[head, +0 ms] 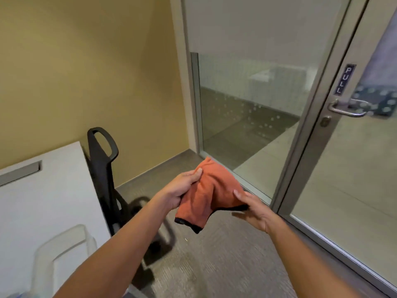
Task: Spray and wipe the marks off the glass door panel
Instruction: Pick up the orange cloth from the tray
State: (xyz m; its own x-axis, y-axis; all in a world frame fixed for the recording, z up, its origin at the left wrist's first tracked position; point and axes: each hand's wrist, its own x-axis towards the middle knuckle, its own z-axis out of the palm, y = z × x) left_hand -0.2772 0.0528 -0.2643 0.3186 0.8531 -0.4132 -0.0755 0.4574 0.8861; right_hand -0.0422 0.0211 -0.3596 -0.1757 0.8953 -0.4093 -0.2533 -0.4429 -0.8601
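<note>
Both hands out front, holding an orange cloth point(209, 193) between them over the carpet. Left hand point(179, 190) at 9 o'clock of the cloth, fingers point(194, 174) curled into its edge; right hand point(253, 209) at 4 o'clock, thumb on top, pinching the black hem. Glass door panel point(247, 100) at 1 o'clock, spotted with droplets, lever handle point(348, 109) beyond at 2 o'clock

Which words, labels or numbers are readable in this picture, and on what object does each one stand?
"PULL": white letters, written vertically on a small dark sign fixed to the grey metal door frame, above the silver lever handle.
No other text is visible; the orange cloth shows none.
</note>
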